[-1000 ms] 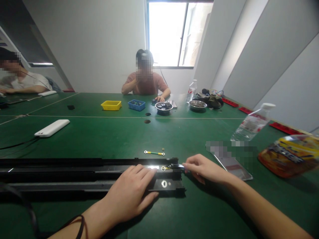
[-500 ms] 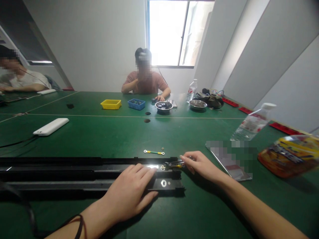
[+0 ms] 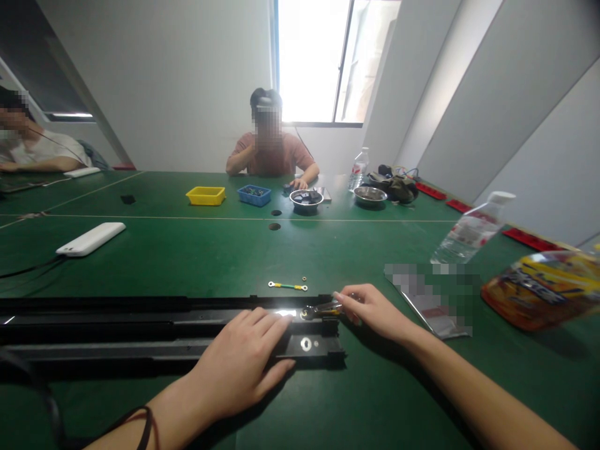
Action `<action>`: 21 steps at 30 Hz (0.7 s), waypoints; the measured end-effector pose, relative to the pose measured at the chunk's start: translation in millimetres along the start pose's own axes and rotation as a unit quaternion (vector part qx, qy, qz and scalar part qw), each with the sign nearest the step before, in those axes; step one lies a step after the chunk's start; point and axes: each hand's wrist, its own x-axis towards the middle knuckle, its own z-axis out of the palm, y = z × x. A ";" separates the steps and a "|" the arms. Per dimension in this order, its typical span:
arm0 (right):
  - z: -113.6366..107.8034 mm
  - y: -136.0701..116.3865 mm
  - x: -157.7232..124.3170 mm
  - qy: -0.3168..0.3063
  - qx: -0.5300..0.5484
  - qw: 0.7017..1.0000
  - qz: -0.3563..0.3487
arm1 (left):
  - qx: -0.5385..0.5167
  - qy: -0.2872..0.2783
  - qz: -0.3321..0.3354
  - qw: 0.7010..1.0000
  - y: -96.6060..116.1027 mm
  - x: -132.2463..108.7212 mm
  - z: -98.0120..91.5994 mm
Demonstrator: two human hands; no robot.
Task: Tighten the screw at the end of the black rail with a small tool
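A long black metal rail (image 3: 307,359) with parallel channels lies across the near table. My left hand (image 3: 248,353) holds it near its right end, fingers over the top and thumb along the near side. In my right hand (image 3: 368,306), a silver wrench (image 3: 323,307) is gripped between thumb and fingers. The wrench's head sits around a small fastener (image 3: 304,314) in the far channel. Something yellow shows partly beneath the wrench. Just beyond the rail lie a short green-and-yellow wire with ring terminals (image 3: 288,287) and a small nut (image 3: 304,279).
On the right are a shiny pouch (image 3: 435,312), a water bottle (image 3: 469,231) and an amber drink bottle (image 3: 539,290). A white power bank (image 3: 91,239) with a cable lies left. Yellow (image 3: 206,196) and blue (image 3: 254,195) trays and metal bowls (image 3: 306,206) stand farther back, before a seated person.
The wrench handle has turned slightly while its head stays on the fastener. My left hand keeps its place on the rail. The whole view has shifted a little.
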 end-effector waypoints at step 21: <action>-1.9 -19.3 -14.8 -0.097 -0.127 0.986 0.050 | -0.003 -0.003 0.000 1.000 -1.6 2.4 0.4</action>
